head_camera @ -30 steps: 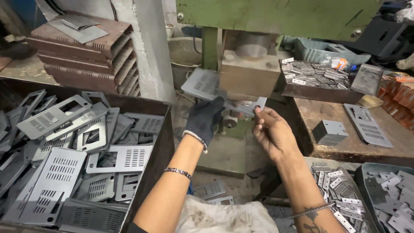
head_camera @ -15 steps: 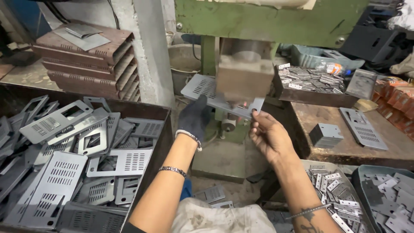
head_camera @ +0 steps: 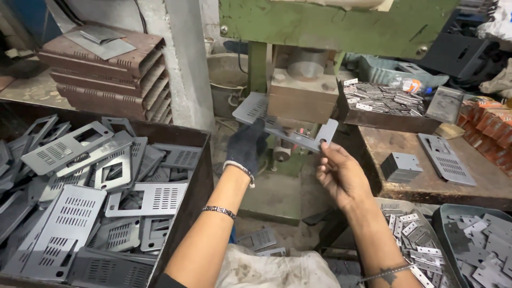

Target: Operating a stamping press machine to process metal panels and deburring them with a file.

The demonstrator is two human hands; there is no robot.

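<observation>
Looming over your hands, the green press (head_camera: 330, 24) fills the top of the view, its brown block (head_camera: 302, 96) set just above the work. At your left a dark bin (head_camera: 200, 160) holds heaped grey perforated plates (head_camera: 80, 213); behind it stand stacked rusty brown trays (head_camera: 106, 80). On the wooden bench (head_camera: 426, 176) to your right sit orange packets (head_camera: 493, 125) at the far edge and a small grey folded box (head_camera: 401, 167). The grey metal plate (head_camera: 288, 125) lies under the block — your gloved left hand (head_camera: 246, 146) is closed on its near edge, and your bare right hand (head_camera: 341, 173) pinches its right end between thumb and fingertips.
</observation>
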